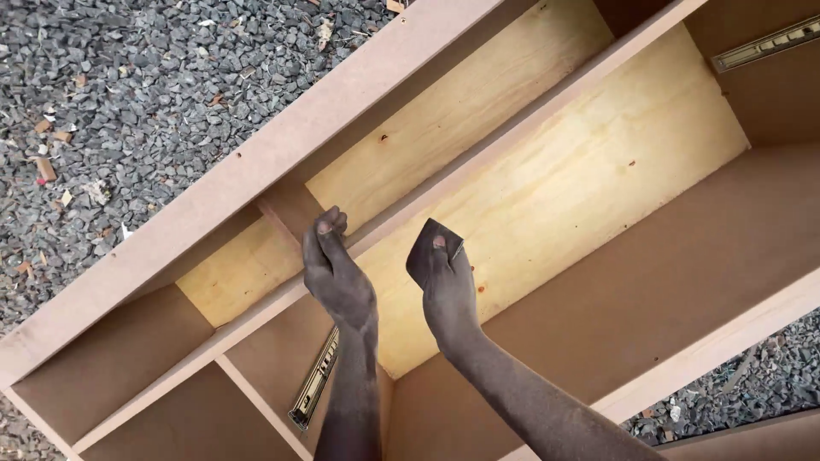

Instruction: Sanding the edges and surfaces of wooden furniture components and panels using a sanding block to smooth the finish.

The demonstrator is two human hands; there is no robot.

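Both forearms rise from the bottom edge, dusty and bare. At the end of one, the left hand (337, 273) is curled into a loose fist, fingers folded over at the top, and it rests against the edge of a thin divider (512, 119) that runs the length of the cabinet (171, 230). I cannot tell whether anything sits inside that fist. Just beside it, the right hand (444, 286) is closed around a folded piece of sandpaper (430, 248), dark and roughly square, pinched between thumb and fingers with its upper corner sticking up above the knuckles. The sandpaper hangs over the pale plywood back (581, 171) of the cabinet, close to the same divider but not plainly touching it.

The cabinet lies on its back, open side up, built of brown board with the lighter plywood panel showing inside two long bays. Short cross pieces split off smaller compartments at the lower left. A metal drawer slide (314, 388) is fixed to an inner wall just below the left wrist, and a second slide (764, 44) shows on a wall at the upper right.

Grey gravel (128, 94) covers the ground beyond the cabinet at the upper left, strewn with a few wood chips, and more of it appears at the lower right corner.
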